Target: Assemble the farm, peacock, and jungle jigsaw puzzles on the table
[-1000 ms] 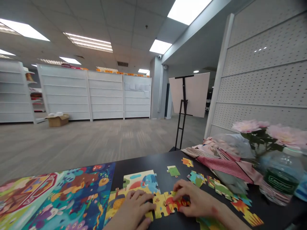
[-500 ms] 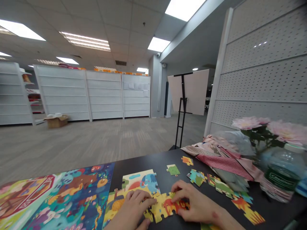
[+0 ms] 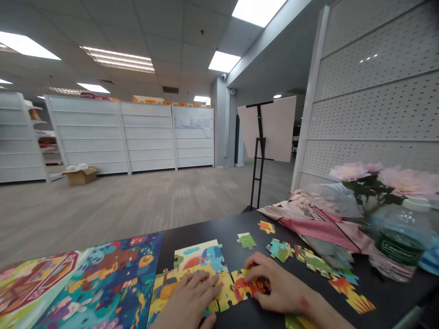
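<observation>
My left hand (image 3: 194, 297) lies flat on a partly joined jigsaw puzzle (image 3: 199, 258), its fingers slightly apart. A blue elephant shows in the joined part above my fingers. My right hand (image 3: 277, 285) is curled over an orange-and-red puzzle piece section (image 3: 242, 289), gripping it between thumb and fingers. That section sits against the right side of the joined part, with a narrow dark gap at its upper left. Beyond my right hand lie a loose green piece (image 3: 246, 240), an orange piece (image 3: 266, 227) and a blue-green cluster (image 3: 279, 250).
A colourful printed picture sheet (image 3: 113, 278) covers the table's left. More puzzle pieces (image 3: 343, 285) lie to the right, near a water bottle (image 3: 398, 246), pink cloth (image 3: 318, 228) and pink flowers (image 3: 401, 178). An easel (image 3: 259, 155) stands beyond the black table (image 3: 219, 226).
My left hand has flattened over the joined puzzle. A narrow gap now shows between the joined part and the section under my right hand. The view has shifted slightly.
</observation>
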Demonstrator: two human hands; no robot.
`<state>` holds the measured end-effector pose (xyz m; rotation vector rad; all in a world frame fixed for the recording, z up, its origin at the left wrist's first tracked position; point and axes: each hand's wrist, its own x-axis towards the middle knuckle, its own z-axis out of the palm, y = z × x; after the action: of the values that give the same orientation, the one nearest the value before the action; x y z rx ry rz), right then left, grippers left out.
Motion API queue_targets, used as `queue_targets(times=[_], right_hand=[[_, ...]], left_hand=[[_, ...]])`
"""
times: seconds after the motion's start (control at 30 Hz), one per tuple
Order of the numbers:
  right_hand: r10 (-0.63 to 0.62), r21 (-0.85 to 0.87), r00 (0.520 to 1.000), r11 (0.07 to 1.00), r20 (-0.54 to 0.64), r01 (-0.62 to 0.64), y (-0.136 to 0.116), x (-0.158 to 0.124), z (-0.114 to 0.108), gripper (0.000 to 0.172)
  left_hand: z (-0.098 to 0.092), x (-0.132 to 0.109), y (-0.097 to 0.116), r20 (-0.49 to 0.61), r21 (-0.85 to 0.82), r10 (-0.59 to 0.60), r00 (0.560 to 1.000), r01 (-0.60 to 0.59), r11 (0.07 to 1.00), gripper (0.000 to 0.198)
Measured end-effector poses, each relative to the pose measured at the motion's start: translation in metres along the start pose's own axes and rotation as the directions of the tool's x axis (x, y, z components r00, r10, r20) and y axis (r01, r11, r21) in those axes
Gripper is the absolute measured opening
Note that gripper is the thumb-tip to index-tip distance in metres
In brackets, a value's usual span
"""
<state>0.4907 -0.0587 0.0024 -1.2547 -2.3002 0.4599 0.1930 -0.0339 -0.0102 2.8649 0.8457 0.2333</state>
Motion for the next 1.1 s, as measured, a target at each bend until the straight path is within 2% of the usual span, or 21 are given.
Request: queue_targets(times=[0.37,0.63,0.73,0.8,0.87,0.9,0.97,1.03,1.1], right_hand=[[-0.031,-0.028,0.999,0.999,0.029,0.031,-0.006,0.002,0.002,0.035],[-0.050,-0.001,0.999,0.999,0.006,0.050,0.001,-0.002,0.005,0.036],[-0.060,0.034,0.998,0.998,-0.011,0.061,0.010,-0.003,0.008,0.038],[-0.042,0.065,0.993,0.997,-0.106,0.049,0.018,-0.002,0.008,0.046],[0.031,0.093,0.949,0.996,-0.315,-0.002,0.029,-0.001,0.004,0.045],[0.084,0.104,0.900,0.994,-0.427,-0.043,0.036,-0.001,0.000,0.041],[0.188,0.125,0.774,0.982,-0.605,-0.140,0.050,-0.006,-0.012,0.033],[0.268,0.141,0.657,0.960,-0.704,-0.241,0.064,-0.021,-0.029,0.034],[0.328,0.160,0.562,0.931,-0.759,-0.328,0.075,-0.048,-0.048,0.035]], left_hand=[[0.001,0.009,0.005,0.063,0.005,-0.052,0.997,0.052,0.999,0.049],[0.019,0.011,-0.005,-0.064,0.041,0.043,0.997,-0.041,0.998,0.054],[0.029,0.024,0.004,-0.114,0.112,-0.014,0.993,0.027,0.993,0.056],[0.034,0.034,0.013,-0.150,0.109,-0.083,0.985,0.100,0.989,0.048],[0.038,0.041,0.021,-0.160,0.063,-0.136,0.978,0.148,0.987,0.037],[0.038,0.042,0.023,-0.159,0.040,-0.148,0.976,0.156,0.987,0.034],[0.037,0.042,0.023,-0.140,0.008,-0.139,0.980,0.141,0.990,0.034],[0.032,0.038,0.021,-0.096,-0.019,-0.100,0.990,0.098,0.995,0.039],[0.025,0.032,0.019,-0.044,-0.051,-0.075,0.996,0.073,0.996,0.043]])
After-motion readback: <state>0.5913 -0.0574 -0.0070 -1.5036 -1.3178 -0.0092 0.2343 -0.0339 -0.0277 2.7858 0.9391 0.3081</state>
